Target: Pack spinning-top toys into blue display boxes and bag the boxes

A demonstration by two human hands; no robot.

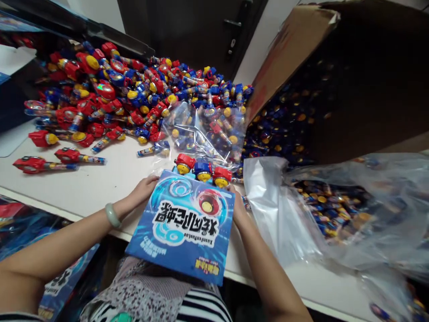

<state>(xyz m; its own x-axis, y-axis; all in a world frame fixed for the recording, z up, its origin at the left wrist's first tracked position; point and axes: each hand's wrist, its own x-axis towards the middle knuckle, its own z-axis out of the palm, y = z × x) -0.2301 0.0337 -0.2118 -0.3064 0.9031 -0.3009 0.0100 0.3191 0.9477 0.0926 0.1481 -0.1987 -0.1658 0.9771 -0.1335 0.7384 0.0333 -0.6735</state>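
Observation:
A blue printed cardboard box with dark Chinese lettering is tilted toward me at the table's front edge. My left hand, with a pale green bangle on its wrist, grips the box's far left side. On the far right side my right hand holds the same box. Its fingers are partly hidden behind the cardboard. From the box's far edge stick out a red toy, a blue toy and another red toy, each with a yellow round end. Clear plastic film lies just beyond them.
A big heap of red and blue toys covers the back of the white table. At right, a large cardboard carton lies open with more toys. Beside it is a plastic bag of small pieces. Similar blue boxes are below left.

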